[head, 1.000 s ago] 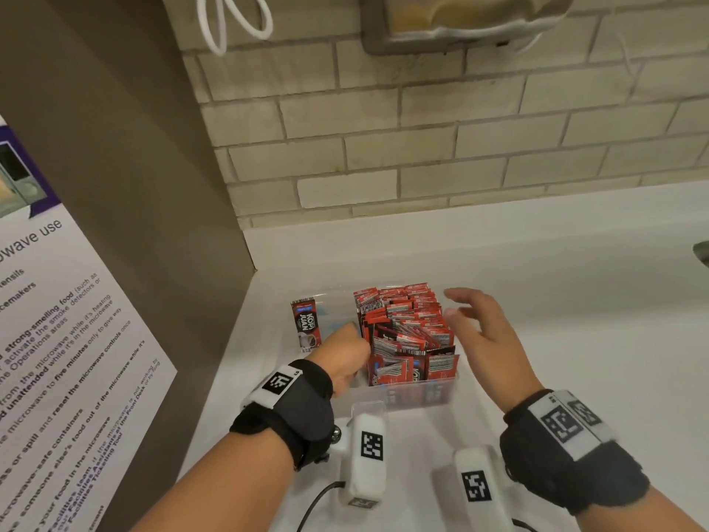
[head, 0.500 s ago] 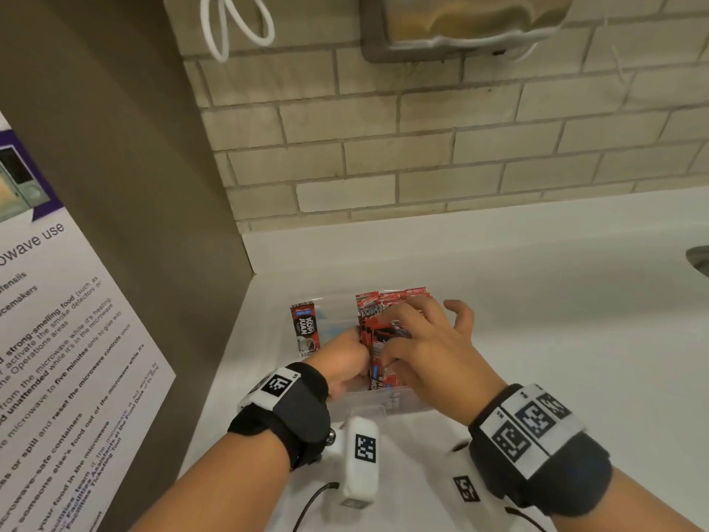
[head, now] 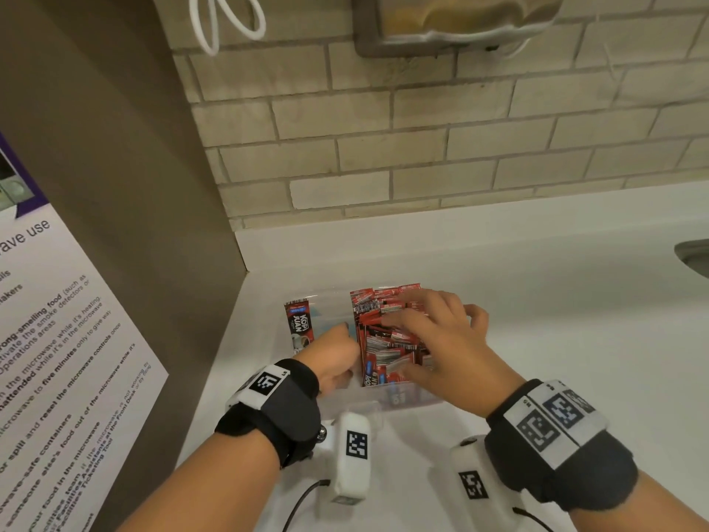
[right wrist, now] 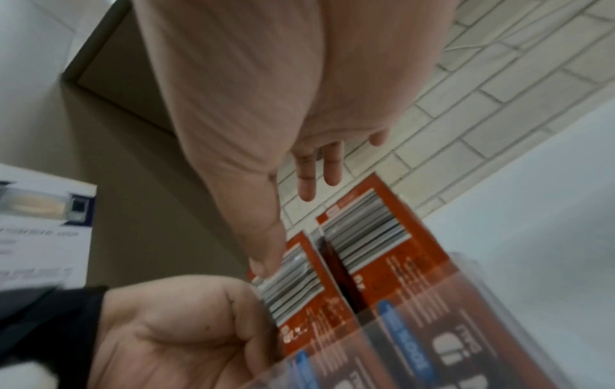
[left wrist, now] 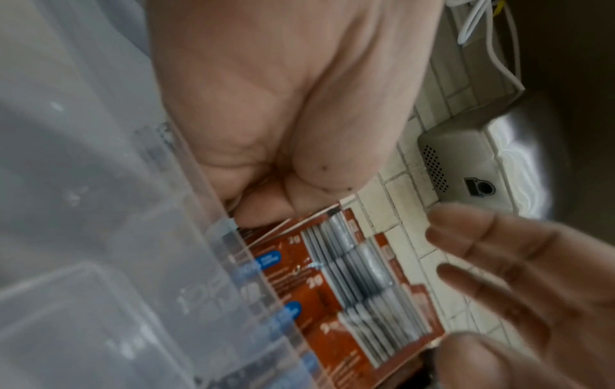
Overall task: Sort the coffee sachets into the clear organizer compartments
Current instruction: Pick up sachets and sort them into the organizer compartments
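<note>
A clear organizer (head: 330,298) stands on the white counter. Its right compartment is packed with upright red coffee sachets (head: 383,349). One more sachet (head: 299,326) leans in the left compartment. My left hand (head: 337,355) sits in the left compartment with its fingers curled against the stack's left edge (right wrist: 263,297), and it seems to pinch that edge. My right hand (head: 418,339) lies over the stack with straight, spread fingers. Its thumb (right wrist: 266,252) touches a sachet top. In the left wrist view, the left hand's curled fingertips (left wrist: 266,205) meet the sachets (left wrist: 332,289) behind the clear wall (left wrist: 133,263).
A brown cabinet side with a microwave notice (head: 57,359) rises close on the left. A brick wall (head: 422,147) with a metal dispenser (head: 460,21) is behind. The white counter (head: 575,320) runs right to a sink edge (head: 694,255).
My right hand has come in from the organizer's right side and settled flat on top of the sachets. My left hand has stayed by the stack's left edge.
</note>
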Available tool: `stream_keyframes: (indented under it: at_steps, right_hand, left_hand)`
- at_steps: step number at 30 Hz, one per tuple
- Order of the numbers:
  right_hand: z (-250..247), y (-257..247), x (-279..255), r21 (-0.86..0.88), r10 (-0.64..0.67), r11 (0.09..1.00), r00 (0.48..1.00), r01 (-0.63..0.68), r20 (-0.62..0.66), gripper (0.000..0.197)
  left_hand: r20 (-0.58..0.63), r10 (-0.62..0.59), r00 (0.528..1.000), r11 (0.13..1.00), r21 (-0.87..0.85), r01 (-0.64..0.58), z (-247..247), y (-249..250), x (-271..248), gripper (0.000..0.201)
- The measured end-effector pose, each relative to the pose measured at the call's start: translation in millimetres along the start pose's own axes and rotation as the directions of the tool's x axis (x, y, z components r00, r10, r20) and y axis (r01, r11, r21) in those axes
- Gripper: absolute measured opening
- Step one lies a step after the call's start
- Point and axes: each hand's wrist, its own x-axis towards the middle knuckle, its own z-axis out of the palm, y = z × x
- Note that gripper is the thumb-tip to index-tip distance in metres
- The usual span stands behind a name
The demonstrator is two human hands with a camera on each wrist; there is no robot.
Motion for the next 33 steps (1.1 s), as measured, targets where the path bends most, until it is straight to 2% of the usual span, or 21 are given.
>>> stream_keyframes:
  at_steps: [2,4,6,8,9,11,12,14,15,17,19,22,25,28,30,33]
  right_hand:
    - [-4,6,-6,0.162,0.099,0.982,0.995,-0.100,0.014,0.054]
    - [-5,13,-12,0.376,0.235,0.902,0.972,-0.211,-0.020,0.052]
    - [0,19,-18,0.587,0.390,0.751,0.920,-0.300,-0.029,0.044]
    - [8,25,-24,0.744,0.508,0.553,0.859,-0.376,0.057,0.034]
    - [12,27,-27,0.781,0.535,0.486,0.840,-0.393,0.090,0.032]
    - [21,29,-32,0.816,0.557,0.414,0.821,-0.403,0.123,0.033]
    - [26,29,-33,0.833,0.560,0.375,0.816,-0.407,0.147,0.036]
    - [34,27,-32,0.867,0.557,0.273,0.803,-0.417,0.211,0.042]
    - [37,26,-30,0.886,0.555,0.211,0.797,-0.412,0.238,0.044]
    - [40,25,-23,0.915,0.557,0.105,0.785,-0.391,0.271,0.046]
    - [40,27,-13,0.927,0.563,0.064,0.780,-0.370,0.273,0.050]
    - [41,31,-4,0.934,0.550,0.057,0.792,-0.353,0.266,0.061]
    - [47,31,0,0.936,0.513,-0.004,0.803,-0.352,0.304,0.074]
    - [52,29,3,0.949,0.485,-0.064,0.822,-0.309,0.300,0.057]
    - [54,29,5,0.957,0.472,-0.083,0.835,-0.279,0.284,0.048]
    - [55,28,7,0.958,0.455,-0.096,0.844,-0.270,0.283,0.046]
  left_hand:
    - [-0.037,-0.023,0.999,0.999,0.026,0.024,-4,-2,2,0.054]
    - [-0.055,-0.017,0.998,0.997,0.072,0.021,-7,-4,2,0.065]
    - [-0.075,0.018,0.997,0.988,0.156,-0.006,-11,-5,-1,0.069]
    - [-0.096,0.090,0.991,0.963,0.261,-0.062,-14,-5,-8,0.064]
    - [-0.110,0.129,0.986,0.950,0.297,-0.091,-15,-6,-13,0.057]
    - [-0.146,0.195,0.970,0.930,0.341,-0.136,-15,-8,-25,0.048]
    - [-0.152,0.212,0.965,0.927,0.345,-0.148,-14,-9,-29,0.051]
    - [-0.129,0.199,0.971,0.944,0.292,-0.154,-8,-13,-34,0.061]
    - [-0.115,0.171,0.979,0.971,0.189,-0.148,-5,-14,-34,0.063]
    - [-0.111,0.093,0.989,0.981,-0.161,-0.110,1,-11,-33,0.059]
    - [-0.140,0.025,0.990,0.890,-0.447,-0.086,7,-3,-29,0.048]
    - [-0.102,-0.040,0.994,0.795,-0.606,-0.030,16,12,-27,0.055]
    - [-0.009,-0.037,0.999,0.761,-0.648,0.022,25,16,-20,0.055]
    - [0.048,0.000,0.999,0.744,-0.668,0.032,27,9,-1,0.074]
    - [0.049,-0.006,0.999,0.748,-0.663,0.037,28,7,4,0.075]
    - [0.050,-0.005,0.999,0.758,-0.651,0.036,32,9,3,0.071]
